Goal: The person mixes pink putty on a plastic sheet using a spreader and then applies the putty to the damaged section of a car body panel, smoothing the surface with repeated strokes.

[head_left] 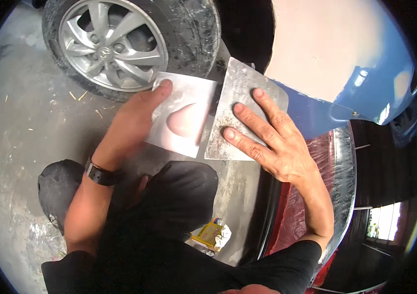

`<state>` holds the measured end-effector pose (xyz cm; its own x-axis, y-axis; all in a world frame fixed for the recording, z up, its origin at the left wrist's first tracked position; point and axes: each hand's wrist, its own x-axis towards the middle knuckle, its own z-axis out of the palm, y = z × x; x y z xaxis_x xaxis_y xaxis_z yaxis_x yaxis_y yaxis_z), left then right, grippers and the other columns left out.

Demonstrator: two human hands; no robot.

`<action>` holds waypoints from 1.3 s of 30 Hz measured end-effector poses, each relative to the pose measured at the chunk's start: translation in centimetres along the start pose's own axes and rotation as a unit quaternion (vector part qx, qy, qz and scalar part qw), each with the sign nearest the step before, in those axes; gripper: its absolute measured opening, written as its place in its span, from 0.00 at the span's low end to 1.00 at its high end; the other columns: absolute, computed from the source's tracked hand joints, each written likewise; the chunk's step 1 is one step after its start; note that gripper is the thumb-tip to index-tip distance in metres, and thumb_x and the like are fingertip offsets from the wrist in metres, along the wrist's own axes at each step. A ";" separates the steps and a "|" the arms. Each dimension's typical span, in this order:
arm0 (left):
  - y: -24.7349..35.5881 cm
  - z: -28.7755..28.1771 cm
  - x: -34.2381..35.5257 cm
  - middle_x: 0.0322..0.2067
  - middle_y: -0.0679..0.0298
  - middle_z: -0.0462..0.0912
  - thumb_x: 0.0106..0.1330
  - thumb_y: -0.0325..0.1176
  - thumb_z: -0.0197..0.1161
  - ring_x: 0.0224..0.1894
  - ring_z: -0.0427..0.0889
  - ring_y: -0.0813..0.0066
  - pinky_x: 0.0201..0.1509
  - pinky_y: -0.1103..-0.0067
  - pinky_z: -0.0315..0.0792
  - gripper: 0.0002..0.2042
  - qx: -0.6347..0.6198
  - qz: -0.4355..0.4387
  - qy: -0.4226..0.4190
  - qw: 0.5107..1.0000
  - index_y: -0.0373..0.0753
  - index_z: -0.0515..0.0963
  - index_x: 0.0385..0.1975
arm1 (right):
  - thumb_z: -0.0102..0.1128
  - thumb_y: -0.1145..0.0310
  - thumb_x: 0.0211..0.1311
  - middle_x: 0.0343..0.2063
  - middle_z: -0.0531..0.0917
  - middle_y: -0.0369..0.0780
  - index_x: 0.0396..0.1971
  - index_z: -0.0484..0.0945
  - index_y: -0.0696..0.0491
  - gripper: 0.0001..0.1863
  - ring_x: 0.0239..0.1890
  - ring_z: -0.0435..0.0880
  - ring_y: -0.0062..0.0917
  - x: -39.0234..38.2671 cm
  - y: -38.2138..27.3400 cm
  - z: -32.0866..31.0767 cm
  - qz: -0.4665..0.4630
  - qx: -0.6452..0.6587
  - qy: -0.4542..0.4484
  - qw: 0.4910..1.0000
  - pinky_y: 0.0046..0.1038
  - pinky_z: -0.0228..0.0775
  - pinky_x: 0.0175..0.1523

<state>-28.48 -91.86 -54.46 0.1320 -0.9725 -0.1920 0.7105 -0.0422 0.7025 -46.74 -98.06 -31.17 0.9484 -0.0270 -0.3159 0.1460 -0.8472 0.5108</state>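
My left hand (132,117) grips the left edge of a thin, shiny metal sheet (186,90), its thumb on the upper face. A pinkish-beige patch shows on that sheet; whether it is filler or a reflection is unclear. Across a narrow gap, my right hand (279,142) holds a duller, speckled metal sheet (235,85), three fingers laid over its face and the thumb hidden. Both sheets are tilted side by side in front of me. Just beyond the right sheet is a blue car body panel (311,110) with a broad beige filler patch (326,44).
A car wheel (104,51) with a silver rim stands at the far left on the grey concrete floor (17,122). A yellow packet (207,234) and crumpled white paper (223,237) lie near my knees. Clear plastic film (304,181) covers a red surface at the right.
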 end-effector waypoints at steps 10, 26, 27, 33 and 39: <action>-0.4 0.2 -1.2 0.45 0.54 0.83 0.76 0.52 0.50 0.47 0.80 0.71 0.54 0.72 0.71 0.27 0.062 0.060 -0.058 0.995 0.27 0.78 0.50 | 0.54 0.67 0.58 0.67 0.69 0.39 0.61 0.76 0.37 0.28 0.72 0.61 0.42 2.0 -0.4 0.7 -0.006 0.083 -0.013 0.996 0.43 0.75 0.58; 0.4 -0.8 1.1 0.40 0.60 0.85 0.74 0.47 0.54 0.37 0.86 0.71 0.41 0.76 0.79 0.22 -0.187 0.034 -0.005 0.982 0.31 0.78 0.49 | 0.50 0.68 0.63 0.72 0.61 0.28 0.67 0.68 0.35 0.30 0.76 0.54 0.30 2.4 11.0 -8.5 0.013 -0.391 -0.108 0.914 0.43 0.57 0.73; 0.2 -0.8 1.2 0.40 0.59 0.85 0.74 0.47 0.54 0.37 0.86 0.71 0.41 0.76 0.79 0.22 -0.195 0.039 -0.015 0.980 0.30 0.78 0.49 | 0.49 0.69 0.63 0.72 0.60 0.27 0.68 0.66 0.32 0.32 0.76 0.53 0.30 2.9 11.1 -8.4 0.010 -0.382 -0.116 0.917 0.44 0.54 0.74; 0.2 -1.0 1.2 0.40 0.59 0.86 0.74 0.45 0.55 0.37 0.86 0.72 0.42 0.76 0.79 0.21 -0.226 0.048 -0.006 0.973 0.30 0.78 0.49 | 0.50 0.66 0.63 0.73 0.59 0.26 0.69 0.65 0.31 0.32 0.77 0.51 0.27 4.6 11.5 -8.1 -0.014 -0.389 -0.126 0.913 0.43 0.53 0.75; -0.1 -1.3 1.5 0.42 0.60 0.85 0.75 0.44 0.54 0.38 0.86 0.73 0.43 0.77 0.79 0.20 -0.218 0.060 -0.038 0.973 0.31 0.78 0.49 | 0.51 0.65 0.62 0.71 0.61 0.27 0.65 0.69 0.35 0.29 0.76 0.53 0.27 5.2 12.3 -8.0 -0.037 -0.395 -0.102 0.912 0.41 0.56 0.74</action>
<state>-27.48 -93.00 -55.70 0.1932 -0.9791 -0.0633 0.9210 0.1587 0.3559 -37.75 -104.36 -20.17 0.8672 -0.1519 -0.4743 0.4415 -0.2061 0.8733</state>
